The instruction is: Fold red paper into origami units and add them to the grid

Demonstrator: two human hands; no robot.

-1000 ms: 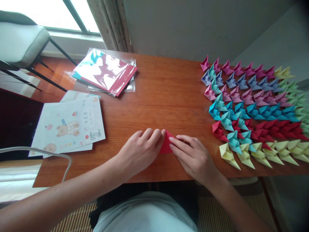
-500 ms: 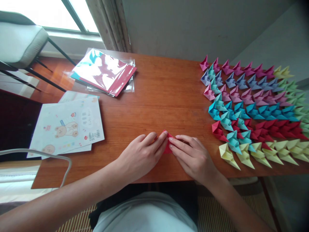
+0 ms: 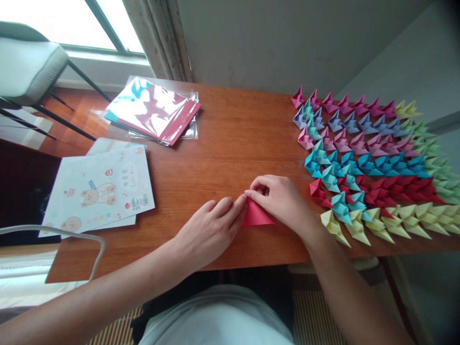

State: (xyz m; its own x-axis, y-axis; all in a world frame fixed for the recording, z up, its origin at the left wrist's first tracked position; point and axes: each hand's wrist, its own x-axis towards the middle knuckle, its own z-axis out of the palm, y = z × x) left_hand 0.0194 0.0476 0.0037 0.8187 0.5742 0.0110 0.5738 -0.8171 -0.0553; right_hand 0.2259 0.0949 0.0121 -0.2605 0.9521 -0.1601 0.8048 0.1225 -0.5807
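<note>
A folded red paper triangle (image 3: 256, 215) lies on the wooden table (image 3: 230, 143) near its front edge. My left hand (image 3: 210, 230) lies flat with its fingers stretched out, the fingertips pressing the paper's left edge. My right hand (image 3: 282, 199) is curled, its fingertips pinching the top corner of the red paper. Part of the paper is hidden under both hands.
Rows of folded paper pieces (image 3: 366, 163) in pink, purple, blue, teal, red, yellow and green cover the table's right side. A plastic pack of coloured paper (image 3: 154, 110) lies at the back left, printed bear sheets (image 3: 100, 187) at the left. A chair (image 3: 25, 67) stands by the window.
My right hand has lifted off the paper and moved back and right, now pinching its top corner. More of the red triangle shows. The left hand has barely moved.
</note>
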